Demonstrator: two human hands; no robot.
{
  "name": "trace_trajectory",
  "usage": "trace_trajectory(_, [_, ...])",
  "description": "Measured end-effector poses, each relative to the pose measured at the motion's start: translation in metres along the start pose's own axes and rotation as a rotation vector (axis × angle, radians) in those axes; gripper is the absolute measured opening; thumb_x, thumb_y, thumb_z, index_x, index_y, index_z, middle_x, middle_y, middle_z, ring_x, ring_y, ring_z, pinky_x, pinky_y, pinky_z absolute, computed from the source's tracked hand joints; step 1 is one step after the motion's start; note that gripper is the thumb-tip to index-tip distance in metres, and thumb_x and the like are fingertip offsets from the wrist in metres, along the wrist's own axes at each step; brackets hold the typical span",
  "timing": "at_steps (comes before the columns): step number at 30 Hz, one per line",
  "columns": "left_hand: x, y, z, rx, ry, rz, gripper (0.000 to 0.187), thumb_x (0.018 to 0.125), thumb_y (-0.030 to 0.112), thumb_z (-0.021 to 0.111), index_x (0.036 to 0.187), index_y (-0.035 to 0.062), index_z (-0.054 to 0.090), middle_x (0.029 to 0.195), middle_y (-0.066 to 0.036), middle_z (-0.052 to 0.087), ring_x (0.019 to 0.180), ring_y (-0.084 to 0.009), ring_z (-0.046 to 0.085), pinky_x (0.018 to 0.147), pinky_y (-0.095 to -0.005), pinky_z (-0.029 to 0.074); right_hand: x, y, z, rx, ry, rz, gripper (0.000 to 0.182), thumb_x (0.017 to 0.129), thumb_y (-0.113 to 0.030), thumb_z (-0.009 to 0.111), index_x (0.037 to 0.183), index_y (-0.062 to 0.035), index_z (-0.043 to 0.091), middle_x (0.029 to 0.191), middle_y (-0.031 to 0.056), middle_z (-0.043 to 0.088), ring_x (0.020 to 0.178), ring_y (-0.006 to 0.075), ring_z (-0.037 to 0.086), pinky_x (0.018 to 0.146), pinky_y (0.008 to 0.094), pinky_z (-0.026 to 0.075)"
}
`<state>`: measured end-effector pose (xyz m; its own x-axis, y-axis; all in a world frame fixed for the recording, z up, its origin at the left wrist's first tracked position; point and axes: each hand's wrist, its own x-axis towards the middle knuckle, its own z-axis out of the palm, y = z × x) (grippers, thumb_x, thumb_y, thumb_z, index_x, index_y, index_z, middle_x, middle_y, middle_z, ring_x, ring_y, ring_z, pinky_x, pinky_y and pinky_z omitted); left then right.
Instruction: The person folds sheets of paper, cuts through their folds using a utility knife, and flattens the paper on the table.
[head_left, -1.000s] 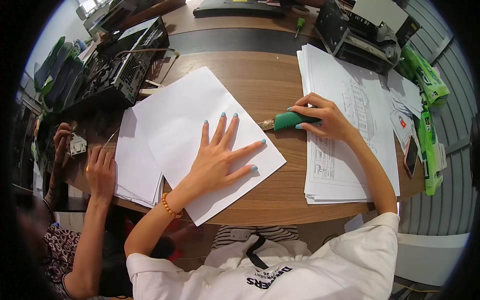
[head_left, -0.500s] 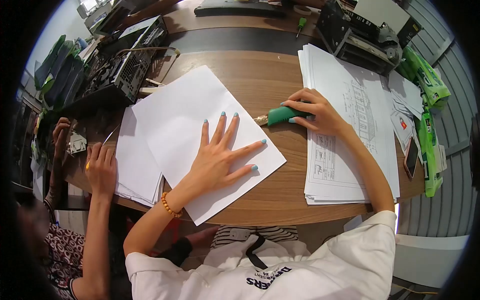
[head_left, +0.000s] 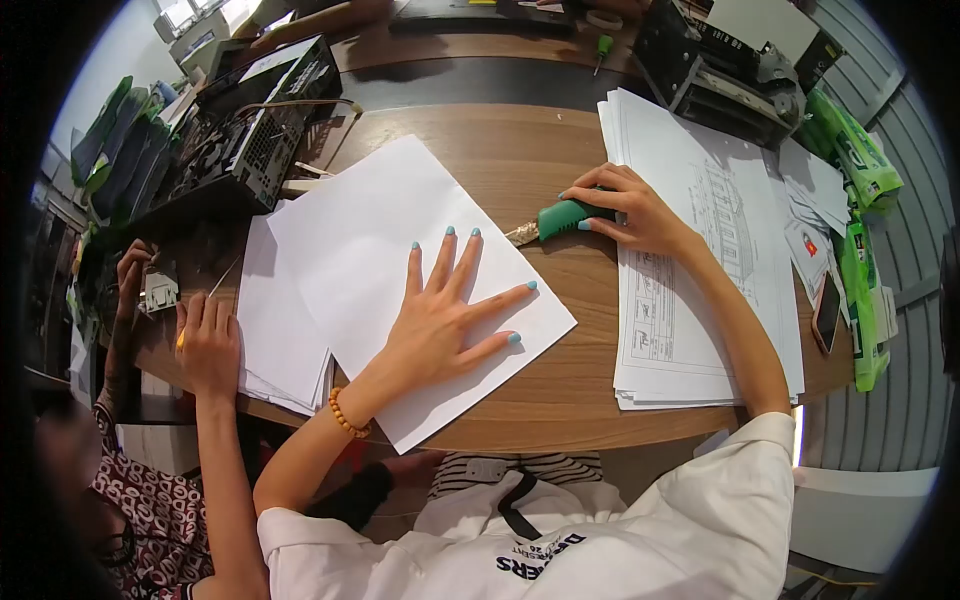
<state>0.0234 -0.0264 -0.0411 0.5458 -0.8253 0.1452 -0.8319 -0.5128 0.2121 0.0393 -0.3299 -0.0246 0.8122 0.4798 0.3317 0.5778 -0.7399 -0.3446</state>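
My left hand lies flat with its fingers spread on a blank white sheet, which is turned at an angle on the wooden table. A green-handled tool is in my right hand, the fingers closed round its handle. The tool's metallic end points left and reaches the sheet's right edge. Under my right wrist lies a stack of printed drawings. More white sheets lie beneath the left side of the angled sheet.
At the left, another person's hand holds a thin tool near a small connector. An open computer case stands behind. Black equipment, green packages and a phone are at the right. A green screwdriver lies farther back.
My right hand and the green-handled tool have shifted slightly up. The other person's near hand has moved a little to the right. My left hand stays flat on the sheet.
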Motion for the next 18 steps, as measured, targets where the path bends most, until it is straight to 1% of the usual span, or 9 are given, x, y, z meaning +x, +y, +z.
trace_trajectory(2, [0.0, 0.001, -0.001, 0.002, -0.001, 0.004, 0.048, 0.083, 0.046, 0.052, 0.13, 0.0375, 0.048, 0.147, -0.024, 0.016, 0.135, -0.0455, 0.012, 0.105, -0.0617, 0.007, 0.003, -0.001, 0.002, -0.004, -0.001, -0.005, 0.037, 0.075, -0.011, 0.069, 0.111, -0.0147, 0.061, 0.106, 0.0024, 0.058, 0.1, 0.0226, 0.052, 0.092, 0.0363, 0.041])
trace_trajectory(4, [0.0, 0.001, 0.0, 0.007, 0.004, 0.0, 0.047, 0.083, 0.046, 0.052, 0.13, 0.0375, 0.048, 0.147, -0.024, 0.016, 0.135, -0.0455, 0.012, 0.105, -0.0617, 0.006, 0.008, -0.002, 0.007, 0.001, 0.02, -0.053, 0.038, 0.075, -0.009, 0.069, 0.112, -0.0145, 0.061, 0.106, 0.0023, 0.058, 0.1, 0.0224, 0.052, 0.091, 0.0359, 0.042])
trace_trajectory(6, [0.0, -0.001, 0.002, 0.018, 0.002, 0.002, 0.047, 0.084, 0.046, 0.052, 0.13, 0.0375, 0.048, 0.147, -0.024, 0.016, 0.135, -0.0455, 0.012, 0.105, -0.0616, 0.006, 0.007, 0.001, 0.006, 0.001, 0.017, -0.039, 0.037, 0.076, -0.009, 0.068, 0.112, -0.0143, 0.061, 0.106, 0.0023, 0.058, 0.101, 0.0226, 0.051, 0.092, 0.0361, 0.041])
trace_trajectory(8, [0.0, -0.003, 0.005, 0.024, 0.064, 0.034, 0.046, 0.084, 0.052, 0.05, 0.129, 0.0389, 0.048, 0.143, -0.027, 0.023, 0.133, -0.0473, 0.017, 0.102, -0.0654, 0.01, 0.008, 0.005, 0.004, 0.002, 0.008, -0.031, 0.036, 0.077, -0.009, 0.067, 0.112, -0.014, 0.061, 0.107, 0.0023, 0.058, 0.101, 0.0228, 0.051, 0.092, 0.0363, 0.041])
trace_trajectory(10, [0.0, -0.002, 0.004, 0.024, 0.063, 0.032, 0.046, 0.084, 0.052, 0.05, 0.129, 0.039, 0.048, 0.143, -0.027, 0.023, 0.133, -0.0473, 0.017, 0.102, -0.0655, 0.01, 0.008, 0.009, 0.001, -0.016, 0.001, -0.009, 0.036, 0.077, -0.009, 0.067, 0.112, -0.0136, 0.061, 0.107, 0.0024, 0.057, 0.102, 0.0231, 0.051, 0.092, 0.0368, 0.041])
trace_trajectory(14, [0.0, -0.002, 0.004, 0.023, 0.05, 0.032, 0.046, 0.084, 0.051, 0.05, 0.129, 0.0395, 0.048, 0.143, -0.027, 0.023, 0.133, -0.0473, 0.016, 0.102, -0.0654, 0.009, 0.015, 0.003, 0.004, -0.013, 0.015, -0.031, 0.036, 0.077, -0.009, 0.067, 0.113, -0.0133, 0.061, 0.107, 0.0027, 0.057, 0.102, 0.0236, 0.05, 0.092, 0.0366, 0.041])
trace_trajectory(16, [0.0, -0.002, 0.006, 0.025, 0.051, 0.035, 0.047, 0.084, 0.051, 0.05, 0.129, 0.0397, 0.047, 0.143, -0.027, 0.023, 0.133, -0.0473, 0.016, 0.102, -0.0654, 0.009, 0.02, 0.0, 0.004, -0.015, 0.024, -0.055, 0.043, 0.072, -0.001, 0.068, 0.113, -0.0101, 0.061, 0.106, 0.0047, 0.058, 0.101, 0.0251, 0.051, 0.089, 0.0363, 0.043])
trace_trajectory(18, [0.0, -0.003, 0.005, 0.029, 0.053, 0.035, 0.047, 0.085, 0.051, 0.049, 0.13, 0.0399, 0.047, 0.143, -0.027, 0.023, 0.133, -0.0473, 0.016, 0.102, -0.0654, 0.009, 0.022, 0.006, 0.007, 0.004, 0.016, -0.065, 0.043, 0.072, -0.001, 0.068, 0.113, -0.01, 0.061, 0.106, 0.0048, 0.058, 0.101, 0.0251, 0.051, 0.089, 0.0364, 0.043])
